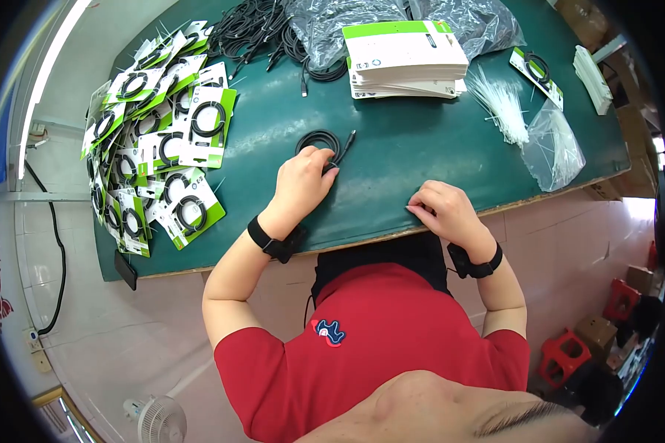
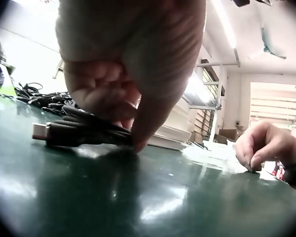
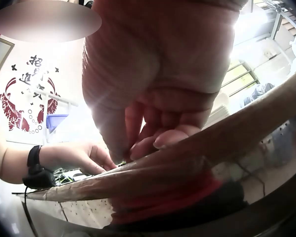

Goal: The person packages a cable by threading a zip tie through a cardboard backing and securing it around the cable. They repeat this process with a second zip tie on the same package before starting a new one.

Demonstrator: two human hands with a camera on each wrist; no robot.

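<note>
A coiled black cable (image 1: 319, 142) lies on the green table, its plug end pointing to the right in the head view. My left hand (image 1: 303, 181) pinches the near side of the coil between thumb and fingers. From the left wrist, the cable's metal USB-C plug (image 2: 40, 131) shows just above the tabletop, and the fingers cover part of the loops. My right hand (image 1: 445, 210) rests by the table's front edge, fingers loosely curled, with nothing visible in it. In the right wrist view its fingers (image 3: 170, 138) bend toward the palm just over the wooden edge.
Carded cables (image 1: 159, 140) are heaped on the left. Loose black cables (image 1: 251, 29) and clear plastic bags (image 1: 332, 29) lie at the back, beside a stack of white-green cards (image 1: 406, 55). White cable ties (image 1: 499, 107) lie at right, near one carded cable (image 1: 537, 74).
</note>
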